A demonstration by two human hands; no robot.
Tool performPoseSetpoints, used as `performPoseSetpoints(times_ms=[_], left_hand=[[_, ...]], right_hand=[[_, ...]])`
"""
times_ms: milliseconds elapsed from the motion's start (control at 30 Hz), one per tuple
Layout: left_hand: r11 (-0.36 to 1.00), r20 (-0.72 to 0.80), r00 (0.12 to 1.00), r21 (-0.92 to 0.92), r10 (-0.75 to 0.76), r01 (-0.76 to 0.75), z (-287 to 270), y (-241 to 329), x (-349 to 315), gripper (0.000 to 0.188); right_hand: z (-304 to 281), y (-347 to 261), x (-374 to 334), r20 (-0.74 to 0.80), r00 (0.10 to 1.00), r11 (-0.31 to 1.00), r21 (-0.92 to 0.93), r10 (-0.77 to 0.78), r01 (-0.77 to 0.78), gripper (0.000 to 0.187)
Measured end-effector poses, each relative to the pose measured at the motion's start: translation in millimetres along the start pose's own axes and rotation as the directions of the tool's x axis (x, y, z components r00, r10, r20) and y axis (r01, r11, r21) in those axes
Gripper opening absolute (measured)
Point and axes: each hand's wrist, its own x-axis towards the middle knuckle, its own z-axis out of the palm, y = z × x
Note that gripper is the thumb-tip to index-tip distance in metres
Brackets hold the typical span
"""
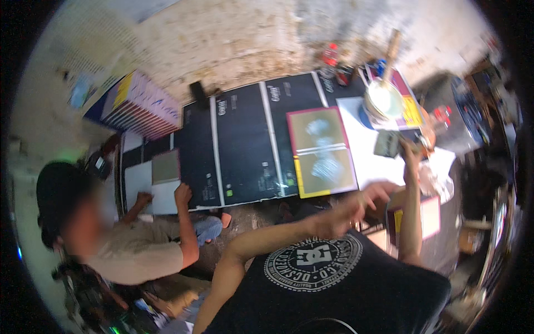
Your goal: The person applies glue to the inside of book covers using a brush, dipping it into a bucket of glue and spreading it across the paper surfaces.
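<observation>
My right hand [410, 151] grips a flat grey-green piece, perhaps a spreader [386, 143], over the right end of the table, just below a pail. My left hand [356, 210] hangs in front of the table's near edge, fingers apart and slightly blurred, holding nothing I can see. Beyond it lies an open book cover [344, 181] with grey-brown boards, a maroon and yellow border and pale wet-looking smears. The white pail [384, 106] contains pale paste, with a wooden-handled brush [392, 47] standing in it.
At left a co-worker [133, 256] rests both hands by a white sheet [139, 178] and a small grey board [166, 167]. A stack of covers [142, 106] stands behind. Bottles [329, 55] line the wall; a block of books [428, 216] sits near my right forearm.
</observation>
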Motion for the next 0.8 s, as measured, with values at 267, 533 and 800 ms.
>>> performPoseSetpoints(times_ms=[267,533,800], left_hand=[[0.994,0.259,0.963,-0.098,0.072,-0.048,67,-30,-19,0.085],[0.996,0.157,0.984,-0.051,0.078,-0.071,75,-69,-22,0.068],[0.962,0.026,0.986,0.218,0.164,-0.166,60,-69,-19,0.066]], right_hand=[[-12,-1,-32,-0.017,0.995,0.860,0.505,0.103,-0.080,0.023],[26,-3,-17,0.055,0.995,0.933,0.346,0.081,-0.095,0.037],[118,-36,-19,0.203,0.978,0.990,0.121,0.050,-0.075,0.037]])
